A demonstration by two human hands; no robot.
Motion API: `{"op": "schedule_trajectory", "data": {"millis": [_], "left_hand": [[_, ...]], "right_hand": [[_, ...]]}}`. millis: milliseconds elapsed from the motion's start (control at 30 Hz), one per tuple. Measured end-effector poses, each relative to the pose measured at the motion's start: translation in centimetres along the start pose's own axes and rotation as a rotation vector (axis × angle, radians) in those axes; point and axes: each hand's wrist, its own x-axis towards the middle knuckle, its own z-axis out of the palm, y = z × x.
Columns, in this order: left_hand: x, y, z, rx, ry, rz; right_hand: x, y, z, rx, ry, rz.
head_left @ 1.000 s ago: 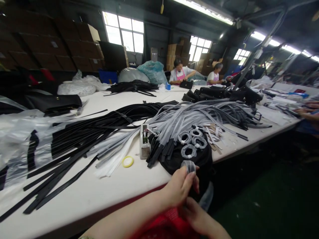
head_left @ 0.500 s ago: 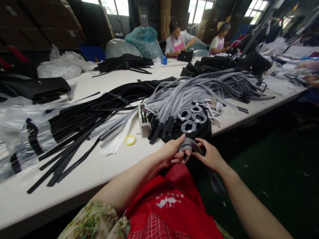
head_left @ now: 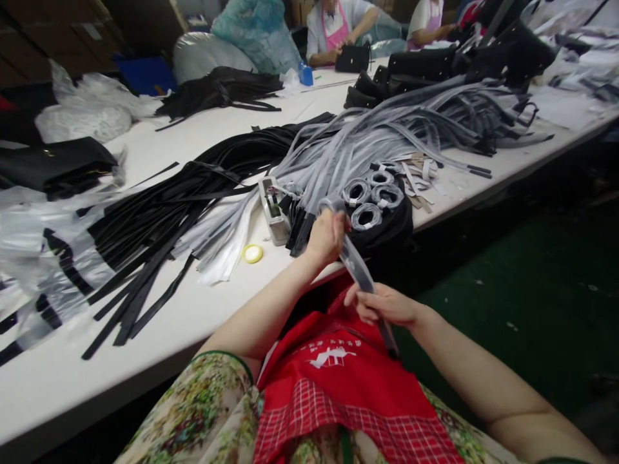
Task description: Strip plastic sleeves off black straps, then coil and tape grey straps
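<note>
A grey strap [head_left: 356, 263] in clear plastic wrap runs between my two hands. My left hand [head_left: 327, 237] is closed round its coiled upper end, close to the table edge. Lower and to the right, my right hand [head_left: 384, 304] pinches the loose length, whose dark end hangs down over the red apron. Several rolled straps [head_left: 366, 217] with white bands lie on a black bundle [head_left: 387, 229] just beyond my hands. Left of them stands a tape dispenser [head_left: 275, 212]. A long pile of wrapped grey straps [head_left: 358, 135] stretches behind.
Black straps [head_left: 193, 193] cover the table's left part, near a yellow-rimmed roll [head_left: 252, 253]. Paper scraps [head_left: 416, 180] lie by the right edge. Across the white table [head_left: 213, 335], two people in pink aprons work near black bags [head_left: 353, 58].
My left hand has moved forward and up with the coil. My right hand has drawn apart and lower, so a straight length of strap now shows between them. The view has tipped down.
</note>
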Motion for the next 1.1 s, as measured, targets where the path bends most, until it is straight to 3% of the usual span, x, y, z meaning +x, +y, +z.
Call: {"op": "schedule_trajectory", "data": {"millis": [100, 200, 333, 400, 467, 533, 633, 700, 767, 967, 1100], "left_hand": [[-1.6, -2.5, 0.7, 0.539, -0.291, 0.18], [-2.4, -3.0, 0.3, 0.731, -0.41, 0.163], [-2.2, -2.5, -1.5, 0.612, -0.54, -0.105], [-1.8, -2.8, -2.2, 0.425, -0.691, -0.361], [-1.0, -3.2, -2.2, 0.117, -0.772, -0.543], [-0.5, -3.1, -1.7, -0.278, -0.707, -0.639], [-0.4, -2.2, -0.3, -0.818, -0.425, -0.619], [-0.7, -1.8, 0.3, -1.011, -0.292, -0.553], [-1.1, -2.0, 0.5, -1.102, -0.277, -0.515], [-3.2, -3.6, -0.4, -1.133, -0.357, -0.432], [-4.3, -4.7, -2.1, -0.884, -0.381, -0.39]], "right_hand": [[-0.1, -2.1, -1.7, 0.138, 0.2, -0.085], [0.1, -2.5, -4.9, -0.21, 0.293, -0.032], [-0.3, -1.3, -6.8, -1.022, 0.542, -0.122], [-0.1, -0.1, -6.7, -1.108, 0.553, -0.174], [0.9, 1.1, -6.0, -1.01, 0.526, -0.206], [2.6, 2.1, -4.0, -0.743, 0.461, -0.214], [5.1, 2.7, 0.4, -0.183, 0.399, -0.166], [6.4, 2.4, 2.9, 0.116, 0.508, -0.149], [7.1, 1.8, 4.0, 0.267, 0.622, -0.164], [6.4, 0.7, 2.2, 0.352, 0.646, -0.263], [3.7, -0.4, -0.5, 0.096, 0.619, -0.2]]}}
